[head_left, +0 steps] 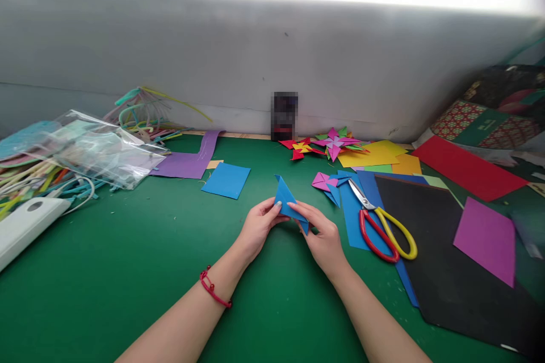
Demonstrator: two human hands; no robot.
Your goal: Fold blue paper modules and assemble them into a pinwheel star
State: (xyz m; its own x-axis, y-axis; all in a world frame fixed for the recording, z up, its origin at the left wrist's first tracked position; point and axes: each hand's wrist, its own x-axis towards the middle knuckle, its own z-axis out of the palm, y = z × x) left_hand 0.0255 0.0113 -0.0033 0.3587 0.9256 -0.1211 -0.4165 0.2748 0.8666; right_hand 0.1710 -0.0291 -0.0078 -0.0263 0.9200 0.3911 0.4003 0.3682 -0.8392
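A folded piece of blue paper (286, 199), a pointed triangle shape, is held just above the green table (128, 272) in the middle of the view. My left hand (258, 227) pinches its left side, a red bead bracelet on that wrist. My right hand (323, 233) pinches its right lower edge, fingers pressed on the fold. Both hands are closed on the paper.
Scissors (381, 226) with red and yellow handles lie right of my hands on blue and black sheets (451, 272). A blue square (226, 180) and purple paper (191, 161) lie behind; folded paper stars (334, 144), coloured sheets, a plastic bag (97, 147) of strips left.
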